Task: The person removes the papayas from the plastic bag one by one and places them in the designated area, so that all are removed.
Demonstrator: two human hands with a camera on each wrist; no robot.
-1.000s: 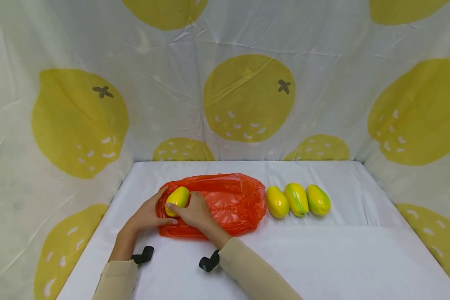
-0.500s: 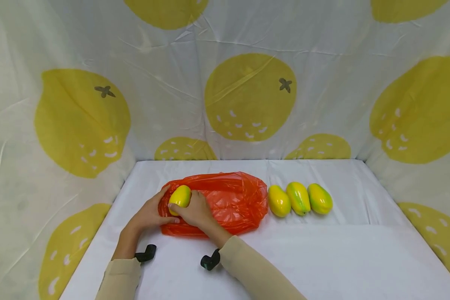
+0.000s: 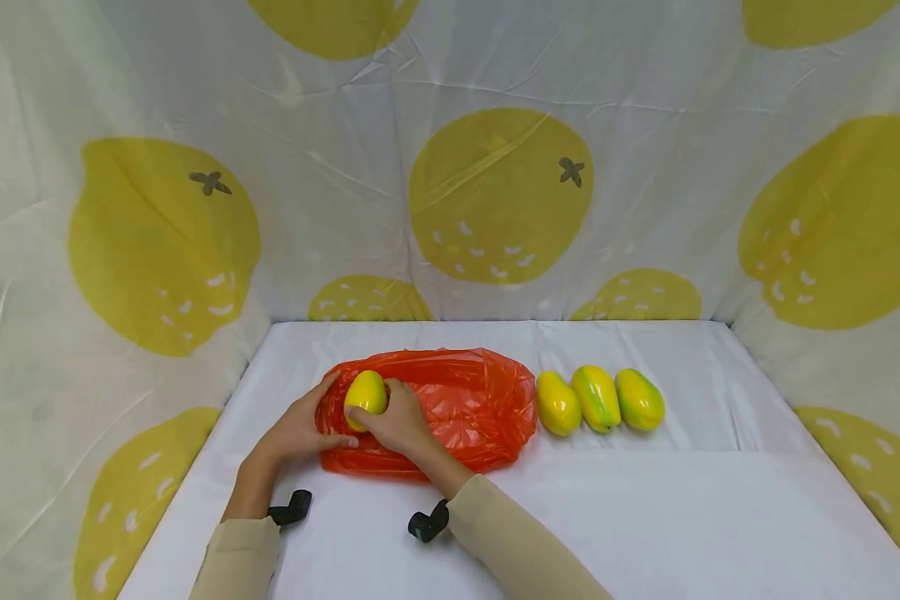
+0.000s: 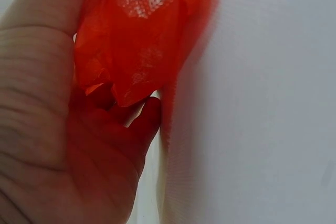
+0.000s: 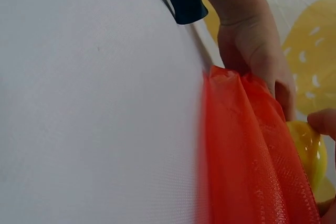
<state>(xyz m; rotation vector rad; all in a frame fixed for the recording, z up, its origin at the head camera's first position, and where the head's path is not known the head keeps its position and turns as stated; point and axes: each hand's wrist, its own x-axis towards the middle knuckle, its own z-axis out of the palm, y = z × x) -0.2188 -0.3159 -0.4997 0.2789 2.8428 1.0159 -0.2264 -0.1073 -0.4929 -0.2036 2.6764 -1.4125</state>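
A red plastic bag [image 3: 450, 408] lies with its mouth facing up on the white cloth. My left hand [image 3: 296, 429] holds the bag's left end, thumb at the near rim and fingers at the far side. In the left wrist view the red film [image 4: 142, 40] hangs within the curve of that hand. My right hand [image 3: 399, 421] grips a glossy yellow-green fruit [image 3: 365, 396], oval like a mango or small papaya, over the left part of the bag's opening. The right wrist view shows this fruit [image 5: 307, 148] behind the bag's edge, a fingertip on it.
Right of the bag, three similar fruits stand in a row: a left one [image 3: 558, 404], a middle one [image 3: 597, 398] and a right one [image 3: 640, 400]. A white curtain [image 3: 330, 192] printed with lemons surrounds the table's back and sides.
My right hand and the fruit in it have shifted slightly to the right, and the fruit has tipped more upright. The left hand stays at the bag's left end.
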